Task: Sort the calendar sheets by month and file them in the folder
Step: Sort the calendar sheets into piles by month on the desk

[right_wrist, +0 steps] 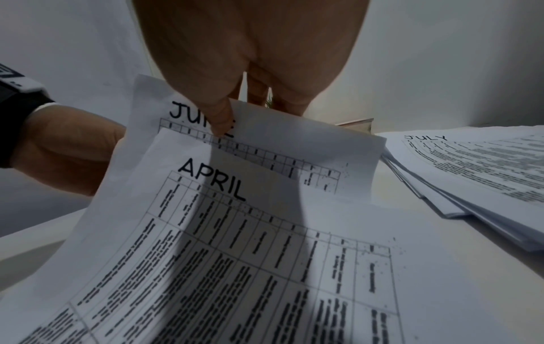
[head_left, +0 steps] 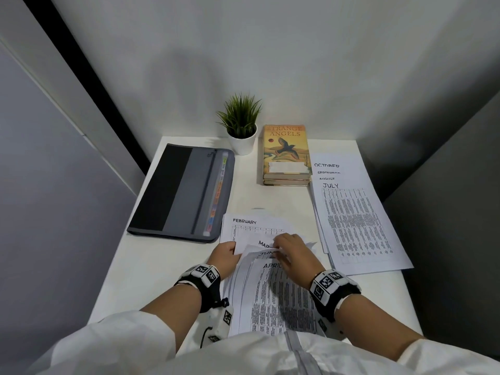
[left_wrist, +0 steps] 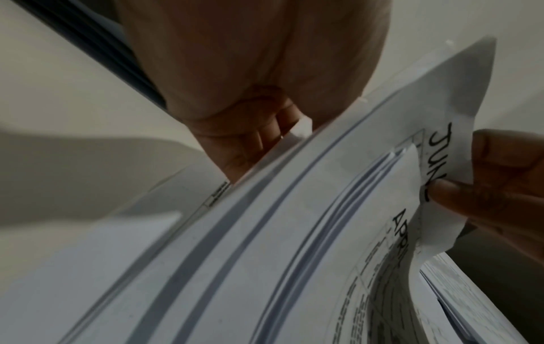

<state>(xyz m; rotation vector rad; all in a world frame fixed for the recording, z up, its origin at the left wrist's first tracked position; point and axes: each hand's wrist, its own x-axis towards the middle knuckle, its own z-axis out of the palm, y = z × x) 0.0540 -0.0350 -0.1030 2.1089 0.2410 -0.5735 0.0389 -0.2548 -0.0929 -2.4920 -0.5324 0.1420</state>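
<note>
Sorted pile: four sheets are lying fanned at the right of the tabletop [head_left: 151, 269], the JULY sheet [head_left: 357, 226] on top with AUGUST, SEPTEMBER and OCTOBER showing above it.
Loose sheets: the FEBRUARY sheet [head_left: 251, 226] and a sheet reading MAR (the rest hidden) are lying in the middle, not yet ordered.
Left hand [head_left: 224, 258]: its grip is pinching the left edge of the stack it is lifting; the APRIL sheet [right_wrist: 265, 267] is sitting on top.
Right hand [head_left: 292, 255]: its grip is pinching the top of the JUNE sheet [right_wrist: 294, 149], thumb over the heading, peeling it up from behind April.
Folder [head_left: 184, 193]: it is lying closed at the left, well apart from both hands.
Progress: sorting is seemingly about halfway; the early months are left to order, and filing is not yet begun.
</note>
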